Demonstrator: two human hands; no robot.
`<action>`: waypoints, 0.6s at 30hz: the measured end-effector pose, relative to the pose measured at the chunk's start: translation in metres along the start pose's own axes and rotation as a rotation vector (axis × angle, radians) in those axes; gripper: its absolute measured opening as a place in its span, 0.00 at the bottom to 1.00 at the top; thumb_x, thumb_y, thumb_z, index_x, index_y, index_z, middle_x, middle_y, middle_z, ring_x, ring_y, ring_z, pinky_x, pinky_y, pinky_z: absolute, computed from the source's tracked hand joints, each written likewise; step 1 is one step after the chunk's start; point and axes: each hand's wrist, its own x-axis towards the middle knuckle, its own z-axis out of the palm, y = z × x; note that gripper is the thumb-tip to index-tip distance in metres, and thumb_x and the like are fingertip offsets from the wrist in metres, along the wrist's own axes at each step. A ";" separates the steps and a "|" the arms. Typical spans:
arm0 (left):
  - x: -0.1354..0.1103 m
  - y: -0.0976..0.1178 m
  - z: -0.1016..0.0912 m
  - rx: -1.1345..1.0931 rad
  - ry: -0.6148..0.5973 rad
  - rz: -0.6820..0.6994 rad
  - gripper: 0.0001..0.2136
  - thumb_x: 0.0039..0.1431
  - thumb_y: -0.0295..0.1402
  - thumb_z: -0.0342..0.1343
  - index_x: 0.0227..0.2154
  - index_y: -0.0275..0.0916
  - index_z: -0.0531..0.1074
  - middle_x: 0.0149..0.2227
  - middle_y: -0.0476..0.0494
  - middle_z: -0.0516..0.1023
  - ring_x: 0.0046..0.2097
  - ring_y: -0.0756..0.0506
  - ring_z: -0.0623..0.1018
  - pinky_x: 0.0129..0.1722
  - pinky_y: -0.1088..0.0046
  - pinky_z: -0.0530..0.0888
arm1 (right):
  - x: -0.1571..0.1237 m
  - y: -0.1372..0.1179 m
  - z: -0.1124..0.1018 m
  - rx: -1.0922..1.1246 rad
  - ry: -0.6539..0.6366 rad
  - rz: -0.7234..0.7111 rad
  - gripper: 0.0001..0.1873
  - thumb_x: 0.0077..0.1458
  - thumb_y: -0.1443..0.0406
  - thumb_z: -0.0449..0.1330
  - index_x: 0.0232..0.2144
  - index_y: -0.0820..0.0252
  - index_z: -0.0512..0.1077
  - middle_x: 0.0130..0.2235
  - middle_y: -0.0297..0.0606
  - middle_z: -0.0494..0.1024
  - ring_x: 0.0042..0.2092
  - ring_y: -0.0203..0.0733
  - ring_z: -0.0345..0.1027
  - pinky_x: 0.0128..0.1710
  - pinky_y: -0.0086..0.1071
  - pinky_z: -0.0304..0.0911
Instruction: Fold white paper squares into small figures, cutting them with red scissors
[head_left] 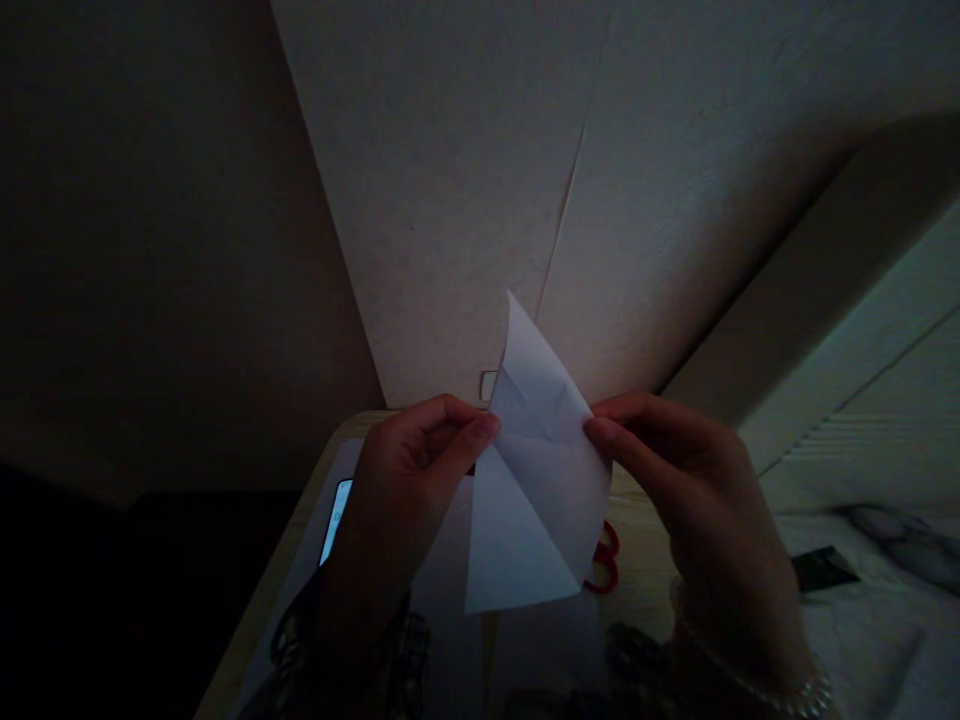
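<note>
A folded white sheet of paper [536, 480] is held up in front of me, creased into a pointed shape with its tip upward. My left hand [405, 480] pinches its left edge between thumb and fingers. My right hand [690, 480] pinches the right edge the same way; a bracelet sits on that wrist. Both hands hover above a small light wooden table [645, 590].
Red-handled scissors [604, 565] lie on the table behind the paper. A phone with a lit screen [335, 520] rests at the table's left side on more white paper [450, 590]. A wall with a seam rises behind. A dark flat object [823, 568] lies on a pale surface to the right.
</note>
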 end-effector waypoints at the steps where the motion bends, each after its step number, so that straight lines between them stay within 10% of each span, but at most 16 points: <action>1: 0.000 0.000 0.000 0.003 -0.009 0.004 0.07 0.49 0.31 0.65 0.19 0.40 0.76 0.17 0.57 0.73 0.21 0.54 0.69 0.21 0.80 0.63 | 0.000 0.000 0.000 -0.005 0.009 -0.005 0.07 0.53 0.65 0.68 0.24 0.51 0.81 0.25 0.27 0.80 0.29 0.32 0.70 0.28 0.23 0.61; 18: -0.001 0.004 0.002 0.086 0.026 0.009 0.08 0.50 0.34 0.63 0.20 0.41 0.75 0.18 0.56 0.72 0.24 0.51 0.72 0.24 0.77 0.67 | -0.005 -0.003 0.004 -0.108 0.064 -0.040 0.08 0.57 0.64 0.66 0.25 0.52 0.80 0.26 0.29 0.82 0.30 0.38 0.73 0.29 0.29 0.62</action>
